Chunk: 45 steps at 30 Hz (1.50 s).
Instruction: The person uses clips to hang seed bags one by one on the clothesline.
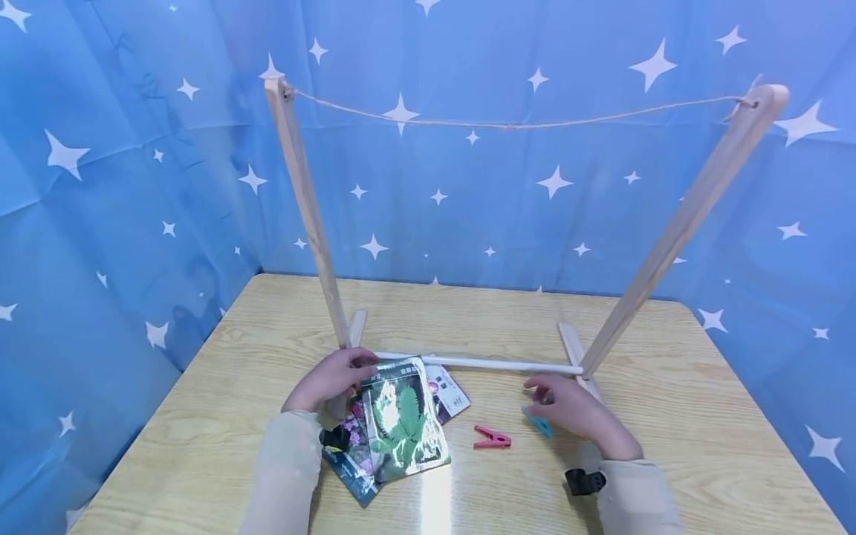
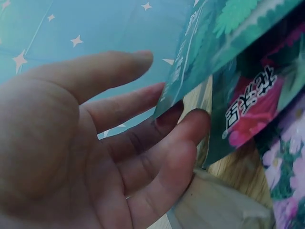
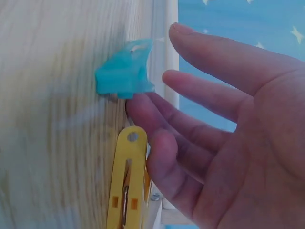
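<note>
My left hand [image 1: 334, 377] is at the upper left corner of a shiny green seed packet [image 1: 409, 427] with a cactus-like picture. In the left wrist view, the packet's corner overlaps my fingertips, while the thumb stands apart from it. Under it lie a packet with pink flowers [image 1: 357, 438] and a white-and-purple packet [image 1: 449, 390]. My right hand [image 1: 571, 405] hovers beside a teal clothespin [image 1: 540, 426], its thumb and index finger spread. A yellow clothespin [image 3: 127, 176] lies below its fingers in the right wrist view.
A pink clothespin [image 1: 492, 437] lies between the hands. Two wooden posts, left [image 1: 307, 208] and right [image 1: 689, 223], carry a thin string [image 1: 508, 126] across the top. A white rod [image 1: 495, 363] joins their feet on the wooden table [image 1: 200, 416]. Blue starry cloth hangs behind.
</note>
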Available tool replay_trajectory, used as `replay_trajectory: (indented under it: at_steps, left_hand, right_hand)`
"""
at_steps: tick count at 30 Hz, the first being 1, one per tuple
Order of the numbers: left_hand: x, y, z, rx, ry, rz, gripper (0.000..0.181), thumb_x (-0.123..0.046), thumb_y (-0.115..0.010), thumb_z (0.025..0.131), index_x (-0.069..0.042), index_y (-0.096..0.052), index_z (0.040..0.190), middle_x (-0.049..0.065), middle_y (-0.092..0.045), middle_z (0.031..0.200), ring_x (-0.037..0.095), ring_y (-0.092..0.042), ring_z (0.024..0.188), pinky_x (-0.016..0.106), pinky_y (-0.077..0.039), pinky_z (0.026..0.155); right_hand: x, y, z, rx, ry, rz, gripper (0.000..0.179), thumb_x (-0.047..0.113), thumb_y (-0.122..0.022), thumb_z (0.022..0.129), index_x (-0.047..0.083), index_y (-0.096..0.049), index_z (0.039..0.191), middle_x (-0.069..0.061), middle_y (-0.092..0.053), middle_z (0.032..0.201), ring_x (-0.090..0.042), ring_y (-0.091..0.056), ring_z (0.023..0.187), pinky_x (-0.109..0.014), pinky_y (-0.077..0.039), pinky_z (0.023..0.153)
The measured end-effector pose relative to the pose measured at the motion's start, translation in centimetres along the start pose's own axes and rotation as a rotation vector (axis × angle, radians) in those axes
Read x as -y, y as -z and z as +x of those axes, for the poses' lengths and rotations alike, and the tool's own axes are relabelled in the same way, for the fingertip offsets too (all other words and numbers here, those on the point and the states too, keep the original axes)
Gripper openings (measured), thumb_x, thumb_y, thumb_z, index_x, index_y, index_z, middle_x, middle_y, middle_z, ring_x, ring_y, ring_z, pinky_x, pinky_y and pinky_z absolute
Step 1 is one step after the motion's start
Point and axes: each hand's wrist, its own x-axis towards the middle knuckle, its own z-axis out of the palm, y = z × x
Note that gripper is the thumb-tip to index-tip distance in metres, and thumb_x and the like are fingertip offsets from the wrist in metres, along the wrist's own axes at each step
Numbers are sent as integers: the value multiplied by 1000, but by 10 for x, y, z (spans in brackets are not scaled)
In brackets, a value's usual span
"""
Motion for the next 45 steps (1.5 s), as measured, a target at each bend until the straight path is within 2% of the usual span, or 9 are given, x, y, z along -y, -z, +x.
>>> replay_trajectory:
  at_steps: [4, 7, 14, 18, 23, 27, 36, 39, 45]
  left_hand:
    - [-1, -1, -2, -18, 14, 20, 27, -22, -60, 86, -12, -60, 111, 6, -54, 89, 23, -53, 64, 34, -46, 56]
    - [0, -2, -1, -28, 20, 28, 25, -20, -60, 86, -13, -62, 109, 5, -54, 89, 21, -53, 65, 33, -46, 57]
    - [1, 1, -2, -12, 19, -17, 18, -17, -60, 86, -13, -60, 103, 6, -55, 88, 22, -51, 60, 34, -44, 55]
    - [-1, 5, -6, -25, 12, -49, 20, -16, -58, 87, -15, -59, 107, 6, -54, 97, 25, -52, 59, 36, -45, 56]
    - [-2, 9, -6, -68, -18, -28, 27, -13, -56, 87, -20, -60, 113, 4, -57, 105, 19, -54, 76, 34, -44, 68]
    - [-3, 8, -4, -69, -43, 2, 27, -11, -55, 87, -18, -60, 112, 4, -57, 104, 19, -53, 85, 35, -43, 73]
    - [-10, -2, 0, -96, -36, 92, 29, -15, -47, 91, -16, -56, 118, 5, -55, 115, 25, -46, 111, 45, -32, 95]
    - [-15, -6, 0, -109, -26, 128, 25, -18, -47, 91, -16, -58, 113, 4, -57, 111, 24, -49, 106, 44, -35, 92]
    - [-17, -12, 2, -134, -5, 169, 17, -31, -60, 85, -18, -58, 95, -1, -59, 89, 18, -53, 83, 39, -42, 77]
  right_hand:
    - [5, -5, 2, -10, -15, -83, 47, 29, -68, 78, 6, -54, 118, -3, -55, 94, -14, -50, 80, -33, -42, 66]
    - [8, -9, 2, -21, -67, -119, 51, 30, -71, 75, 9, -54, 119, -2, -52, 93, -14, -48, 78, -32, -41, 65]
    - [12, -16, 2, -51, -118, -193, 50, 26, -72, 74, 11, -54, 117, -2, -51, 93, -12, -47, 72, -31, -42, 61]
    - [14, -17, 2, -66, -110, -204, 45, 23, -69, 76, 11, -55, 117, -2, -54, 97, -11, -49, 74, -32, -42, 61]
    - [14, -12, 2, -140, -40, -156, 39, 20, -64, 81, 10, -56, 117, -2, -55, 94, -11, -51, 75, -29, -42, 60]
    - [13, -7, 0, -195, -9, -126, 32, 23, -62, 83, 12, -59, 114, 0, -53, 92, -11, -52, 74, -27, -41, 57]
    - [8, -3, -1, -209, 49, -104, 8, 24, -60, 86, 19, -66, 88, 4, -58, 91, -9, -53, 71, -30, -43, 61]
    - [6, -2, -2, -230, 61, -107, 10, 27, -58, 87, 21, -66, 87, 5, -58, 92, -10, -54, 73, -30, -43, 62]
    - [7, 1, -2, -245, 70, -109, 15, 31, -56, 88, 21, -66, 91, 6, -59, 92, -10, -54, 77, -31, -43, 64]
